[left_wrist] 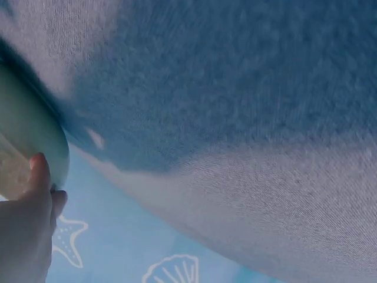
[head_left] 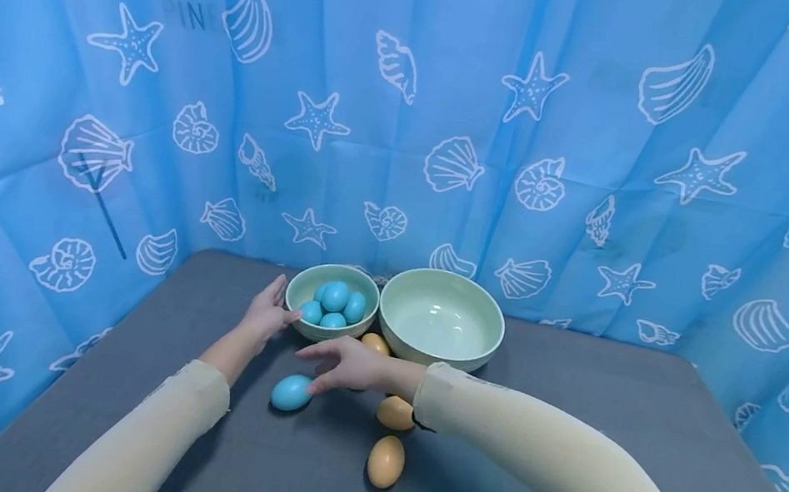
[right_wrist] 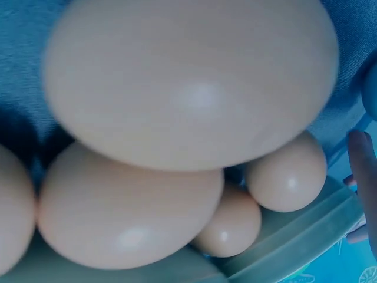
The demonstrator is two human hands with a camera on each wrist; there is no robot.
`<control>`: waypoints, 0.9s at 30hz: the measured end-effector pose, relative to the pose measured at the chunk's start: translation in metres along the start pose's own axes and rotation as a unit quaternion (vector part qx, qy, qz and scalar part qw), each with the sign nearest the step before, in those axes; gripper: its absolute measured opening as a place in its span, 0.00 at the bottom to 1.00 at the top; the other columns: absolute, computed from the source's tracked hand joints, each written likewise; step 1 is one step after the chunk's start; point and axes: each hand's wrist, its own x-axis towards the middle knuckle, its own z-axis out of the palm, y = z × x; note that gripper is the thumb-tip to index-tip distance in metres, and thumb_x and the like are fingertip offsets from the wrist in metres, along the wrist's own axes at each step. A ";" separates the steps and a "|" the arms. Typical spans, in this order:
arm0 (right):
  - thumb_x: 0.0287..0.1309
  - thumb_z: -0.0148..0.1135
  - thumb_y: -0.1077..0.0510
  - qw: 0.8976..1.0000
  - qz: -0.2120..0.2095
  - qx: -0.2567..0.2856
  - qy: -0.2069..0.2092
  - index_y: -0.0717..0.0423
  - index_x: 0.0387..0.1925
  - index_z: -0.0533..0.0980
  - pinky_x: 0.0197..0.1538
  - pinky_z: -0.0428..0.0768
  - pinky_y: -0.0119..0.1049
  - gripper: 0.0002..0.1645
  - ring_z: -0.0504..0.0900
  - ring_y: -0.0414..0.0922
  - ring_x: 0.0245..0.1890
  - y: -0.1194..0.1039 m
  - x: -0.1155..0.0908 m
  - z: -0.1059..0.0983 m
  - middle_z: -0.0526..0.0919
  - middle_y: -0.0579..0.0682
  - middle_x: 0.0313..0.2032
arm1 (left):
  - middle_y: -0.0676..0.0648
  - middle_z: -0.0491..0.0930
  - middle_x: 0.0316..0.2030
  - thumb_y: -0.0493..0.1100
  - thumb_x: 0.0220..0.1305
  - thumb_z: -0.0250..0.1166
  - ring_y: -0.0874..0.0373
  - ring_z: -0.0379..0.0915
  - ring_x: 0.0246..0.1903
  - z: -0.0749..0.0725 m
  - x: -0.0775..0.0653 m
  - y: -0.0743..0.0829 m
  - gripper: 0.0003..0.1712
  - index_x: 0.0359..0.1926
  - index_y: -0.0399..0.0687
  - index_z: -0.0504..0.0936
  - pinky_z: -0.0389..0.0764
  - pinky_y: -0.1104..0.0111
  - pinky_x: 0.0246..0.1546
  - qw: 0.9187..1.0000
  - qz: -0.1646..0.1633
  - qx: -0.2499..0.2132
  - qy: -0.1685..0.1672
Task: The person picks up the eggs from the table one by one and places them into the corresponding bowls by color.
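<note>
My left hand [head_left: 267, 316] is at the left side of the smaller pale green bowl [head_left: 338, 270], its thumb at the rim and its fingers extended along the outside. Several blue eggs [head_left: 335, 296] lie inside this bowl. Just in front of it, one blue egg [head_left: 289, 393] rests on the grey cloth. My right hand [head_left: 351, 363] reaches over the table from the right with fingers extended, the thumb tip right at that egg's edge. Light brown eggs [head_left: 385, 462] lie beneath and beside the right forearm, some partly hidden; the right wrist view shows several eggs [right_wrist: 194, 82] close up.
A larger pale green bowl [head_left: 442, 311] stands right of the smaller one, their rims close together. Behind the table hangs a blue curtain [head_left: 388, 186] with white shell and starfish prints. Grey cloth [head_left: 574, 372] covers the table.
</note>
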 end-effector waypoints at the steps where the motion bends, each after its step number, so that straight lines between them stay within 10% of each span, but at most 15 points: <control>1: 0.60 0.66 0.64 1.000 0.003 -0.007 -0.011 0.63 0.66 0.68 0.59 0.76 0.35 0.33 0.70 0.57 0.64 -0.001 0.002 0.002 0.70 0.57 0.65 | 0.42 0.39 0.76 0.30 0.70 0.55 0.46 0.38 0.74 -0.001 0.000 0.000 0.46 0.77 0.46 0.37 0.65 0.50 0.64 1.000 -0.002 0.003 -0.004; 27: 0.57 0.68 0.65 0.993 0.013 -0.093 -0.071 0.57 0.68 0.68 0.65 0.66 0.31 0.36 0.67 0.42 0.65 0.001 0.028 0.017 0.72 0.49 0.65 | 0.45 0.39 0.76 0.30 0.70 0.55 0.47 0.37 0.74 -0.003 0.002 0.003 0.46 0.77 0.47 0.37 0.68 0.51 0.63 1.000 -0.017 0.003 -0.014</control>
